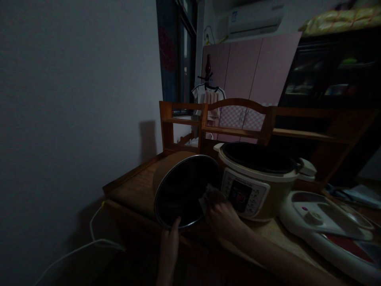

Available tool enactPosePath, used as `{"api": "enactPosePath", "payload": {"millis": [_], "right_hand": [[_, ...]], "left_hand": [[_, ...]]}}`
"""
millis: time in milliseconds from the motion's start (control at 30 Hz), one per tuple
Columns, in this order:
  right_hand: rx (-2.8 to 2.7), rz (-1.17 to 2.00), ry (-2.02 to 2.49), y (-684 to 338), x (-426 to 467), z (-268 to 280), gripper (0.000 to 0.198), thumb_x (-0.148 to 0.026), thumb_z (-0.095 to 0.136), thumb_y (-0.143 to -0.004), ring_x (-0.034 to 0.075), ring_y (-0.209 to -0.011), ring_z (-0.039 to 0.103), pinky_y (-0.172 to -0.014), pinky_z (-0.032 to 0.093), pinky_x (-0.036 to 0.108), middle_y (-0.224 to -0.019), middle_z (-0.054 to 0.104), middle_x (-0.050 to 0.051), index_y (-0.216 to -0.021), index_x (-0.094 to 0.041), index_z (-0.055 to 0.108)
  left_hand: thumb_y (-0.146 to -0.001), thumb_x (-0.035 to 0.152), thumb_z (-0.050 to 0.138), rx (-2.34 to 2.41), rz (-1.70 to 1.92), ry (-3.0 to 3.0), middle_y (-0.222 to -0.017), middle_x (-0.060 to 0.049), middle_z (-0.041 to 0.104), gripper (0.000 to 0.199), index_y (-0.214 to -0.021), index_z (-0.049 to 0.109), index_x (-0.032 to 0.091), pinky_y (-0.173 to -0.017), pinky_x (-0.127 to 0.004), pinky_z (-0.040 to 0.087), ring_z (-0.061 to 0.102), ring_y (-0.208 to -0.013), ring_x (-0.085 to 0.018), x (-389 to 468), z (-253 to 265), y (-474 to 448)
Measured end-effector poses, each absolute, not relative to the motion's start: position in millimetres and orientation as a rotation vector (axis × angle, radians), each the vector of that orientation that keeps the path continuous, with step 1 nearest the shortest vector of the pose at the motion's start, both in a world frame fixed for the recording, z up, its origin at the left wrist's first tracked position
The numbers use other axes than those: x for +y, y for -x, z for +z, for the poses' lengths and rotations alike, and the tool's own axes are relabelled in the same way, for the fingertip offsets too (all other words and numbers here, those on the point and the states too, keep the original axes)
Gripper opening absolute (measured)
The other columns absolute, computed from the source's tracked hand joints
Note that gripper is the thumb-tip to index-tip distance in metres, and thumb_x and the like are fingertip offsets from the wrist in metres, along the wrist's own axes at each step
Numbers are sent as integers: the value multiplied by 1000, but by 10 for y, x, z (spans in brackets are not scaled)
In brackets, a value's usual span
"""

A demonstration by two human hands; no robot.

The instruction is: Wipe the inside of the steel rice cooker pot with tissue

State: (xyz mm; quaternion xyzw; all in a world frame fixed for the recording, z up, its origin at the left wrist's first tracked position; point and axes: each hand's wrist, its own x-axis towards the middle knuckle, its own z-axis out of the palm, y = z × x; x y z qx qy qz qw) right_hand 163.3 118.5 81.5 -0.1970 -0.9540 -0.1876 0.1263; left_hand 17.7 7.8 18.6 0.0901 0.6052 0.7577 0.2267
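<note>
A round metal pot [181, 190], orange-brown outside with a dark inner surface and a thin bright rim, is tipped on its side at the left part of the brown wooden bench [131, 192], its mouth turned toward the person. The left hand [170, 238] is clamped on the pot's lower rim, the thumb over the edge; its other fingers are hidden. The right hand [219, 210] has its fingers closed on a crumpled, pale, thin cloth [203, 201] at the right side of the mouth — whether the cloth touches the metal, I cannot tell. The two hands are apart.

Just right of the pot stands an upright white-and-olive electric cooker [274, 198], lidless, with a dark interior and a control panel [244, 194] facing forward. Near its right side lies a broad white plastic lid [315, 226] with a raised round knob. Behind them runs a brown wooden shelf unit [238, 132]. A thin white cable [97, 241] hangs at the bench's left end — beyond the shelves stands a pale pink wardrobe [242, 75].
</note>
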Motion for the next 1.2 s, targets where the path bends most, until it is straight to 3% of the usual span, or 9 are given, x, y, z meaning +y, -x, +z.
{"api": "enactPosePath", "payload": {"millis": [100, 200, 333, 567, 800, 1000, 1100, 1200], "right_hand": [[-2773, -697, 586, -1531, 1275, 939, 36, -17, 53, -88, 35, -135, 37, -116, 19, 51, -132, 54, 23, -117, -1, 66], [-2705, -802, 642, -1413, 1399, 1051, 47, -12, 52, -85, 35, -141, 25, -119, 12, 49, -139, 47, 25, -128, 6, 56], [-2654, -826, 685, -1313, 1483, 1023, 54, -12, 51, -85, 34, -143, 17, -120, 7, 48, -146, 37, 24, -136, 6, 48], [-2724, -732, 580, -1327, 1324, 763, 49, -23, 52, -91, 36, -141, 24, -115, 17, 55, -142, 41, 26, -134, 0, 51], [-2733, -739, 554, -1331, 1315, 747, 45, -22, 53, -90, 38, -139, 28, -114, 16, 56, -138, 46, 29, -128, 2, 57], [-2761, -593, 618, -1288, 1203, 666, 45, -20, 52, -90, 37, -137, 32, -113, 17, 55, -135, 48, 28, -129, 1, 56], [-2825, -450, 632, -1275, 1075, 625, 34, -21, 50, -92, 38, -129, 43, -109, 24, 57, -122, 60, 26, -116, -5, 67], [-2832, -303, 650, -1236, 921, 604, 30, -21, 46, -94, 33, -114, 56, -97, 40, 50, -110, 66, 21, -108, -10, 70]], "left_hand": [[-76, 22, 70, 1605, 2094, -183, -124, -10, 65, 34, -110, 67, 23, -93, -45, 54, 58, -119, -30, 68, 320, -237], [-78, 23, 70, 1585, 2094, -172, -127, -10, 63, 34, -112, 66, 24, -90, -43, 55, 60, -117, -28, 58, 408, -276], [-86, 31, 63, 1578, 2080, -169, -129, -11, 59, 33, -117, 61, 19, -92, -45, 52, 60, -112, -24, 60, 427, -291], [-81, 23, 67, 1575, 2078, -161, -125, -9, 64, 26, -106, 66, 20, -92, -44, 52, 60, -114, -27, 80, 345, -225], [-75, 15, 66, 1475, 2076, -26, -127, -13, 63, 28, -104, 65, 17, -93, -49, 52, 54, -124, -32, 136, 220, -123], [-74, 16, 69, 1508, 2048, -47, -123, -12, 66, 20, -94, 68, 18, -94, -43, 52, 57, -121, -30, 146, 113, -64], [-74, 18, 70, 1608, 2069, -127, -113, -10, 70, 19, -93, 69, 21, -99, -43, 48, 58, -120, -28, 153, 50, -53], [-73, 19, 70, 1632, 2067, -176, -108, -10, 71, 17, -90, 70, 21, -102, -44, 45, 58, -119, -29, 144, 33, -47]]}}
